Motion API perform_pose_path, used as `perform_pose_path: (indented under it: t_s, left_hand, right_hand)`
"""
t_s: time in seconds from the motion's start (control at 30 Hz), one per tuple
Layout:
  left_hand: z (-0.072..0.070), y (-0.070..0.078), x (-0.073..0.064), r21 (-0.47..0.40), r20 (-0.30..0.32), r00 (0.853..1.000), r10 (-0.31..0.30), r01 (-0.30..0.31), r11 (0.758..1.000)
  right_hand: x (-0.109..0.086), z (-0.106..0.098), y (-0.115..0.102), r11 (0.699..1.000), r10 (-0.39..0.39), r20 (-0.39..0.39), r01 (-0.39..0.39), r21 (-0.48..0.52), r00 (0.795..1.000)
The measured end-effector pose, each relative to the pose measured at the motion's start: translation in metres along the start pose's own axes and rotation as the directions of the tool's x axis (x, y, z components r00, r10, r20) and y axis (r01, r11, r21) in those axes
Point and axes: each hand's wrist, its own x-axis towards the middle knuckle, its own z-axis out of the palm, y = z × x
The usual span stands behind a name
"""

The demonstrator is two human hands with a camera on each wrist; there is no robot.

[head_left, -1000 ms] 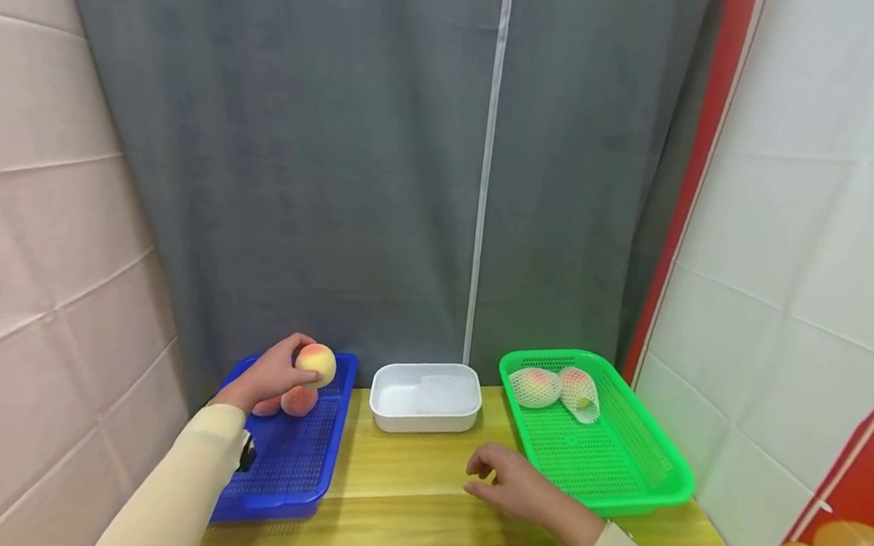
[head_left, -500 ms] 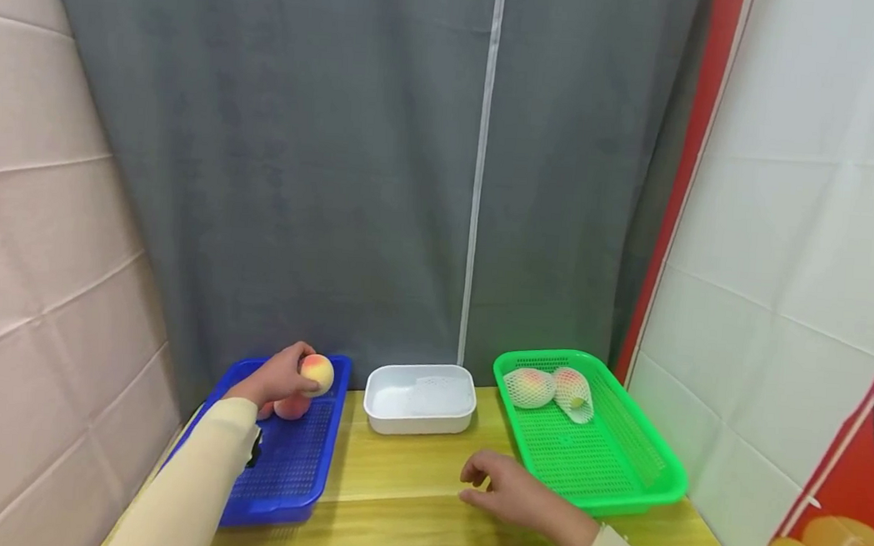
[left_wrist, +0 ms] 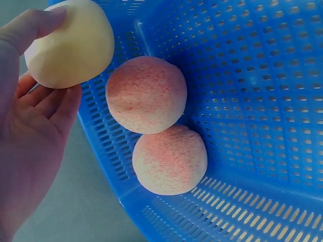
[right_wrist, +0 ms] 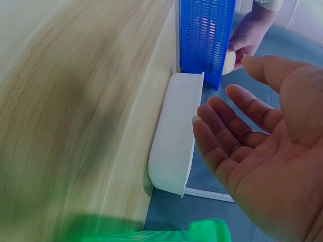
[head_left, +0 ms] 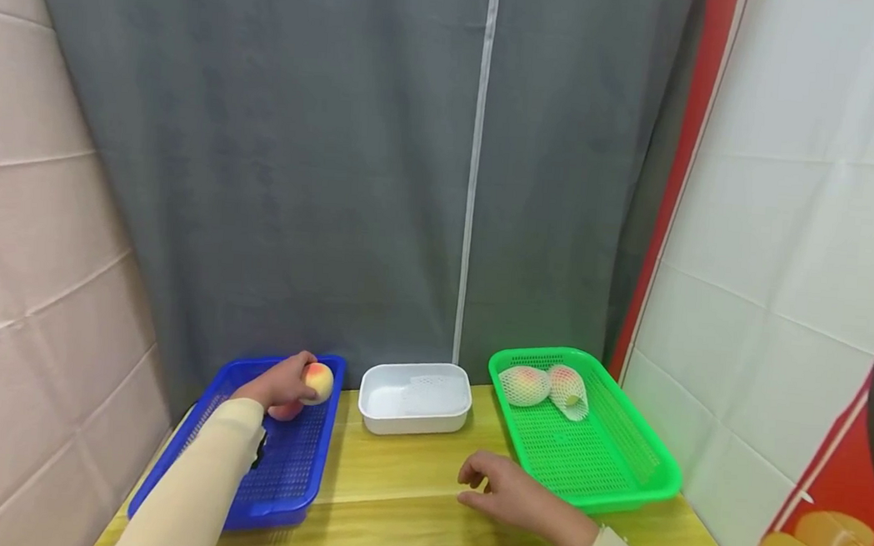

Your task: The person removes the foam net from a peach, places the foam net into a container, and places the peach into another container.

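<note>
In the head view my left hand (head_left: 278,383) grips a yellow peach (head_left: 317,383) with a red blush, over the far end of the blue basket (head_left: 282,472). Two pink peaches, an upper one (left_wrist: 146,95) and a lower one (left_wrist: 170,160), lie touching inside that basket in the left wrist view. The held peach is beside them, near the basket's rim. My right hand (head_left: 509,493) hovers above the table with loosely curled fingers and nothing in them, left of the green basket (head_left: 591,458).
Between the baskets a white plastic tub (head_left: 413,424) holds pale netting (head_left: 430,394). Two net-wrapped peaches, one on the left (head_left: 526,386) and one on the right (head_left: 568,388), lie in the green basket's far left corner. A grey curtain (head_left: 300,173) hangs behind the wooden table (head_left: 386,487).
My left hand has lowered the yellow peach and shifted it toward the blue basket's right side. The right hand keeps its pose. The head view has shifted slightly.
</note>
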Motion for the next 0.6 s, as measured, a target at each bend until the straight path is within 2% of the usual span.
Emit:
perform_pose_path:
  t_s: [0.13,0.2,0.4,0.5,0.6]
  left_hand:
    - [0.000,0.005,-0.006,0.001,0.027,0.999,-0.030,0.030,1.000]
    - [-0.002,0.011,-0.011,-0.005,0.040,0.999,-0.023,0.023,1.000]
    - [-0.003,0.026,-0.022,-0.021,0.029,0.999,-0.020,0.020,1.000]
    - [-0.002,0.027,-0.024,-0.029,0.028,0.999,-0.034,0.034,0.999]
    - [-0.002,0.025,-0.026,-0.069,0.059,0.997,-0.058,0.062,0.996]
  right_hand:
    - [0.000,0.001,0.001,1.000,-0.005,-0.002,0.005,-0.011,1.000]
    - [0.000,0.001,0.002,1.000,-0.002,0.001,0.002,-0.014,1.000]
    - [0.000,0.002,0.002,1.000,0.000,0.009,0.000,-0.011,1.000]
    - [0.000,0.003,0.003,1.000,-0.005,0.006,0.005,-0.008,1.000]
    - [0.000,0.003,0.004,1.000,-0.008,0.002,0.008,-0.005,1.000]
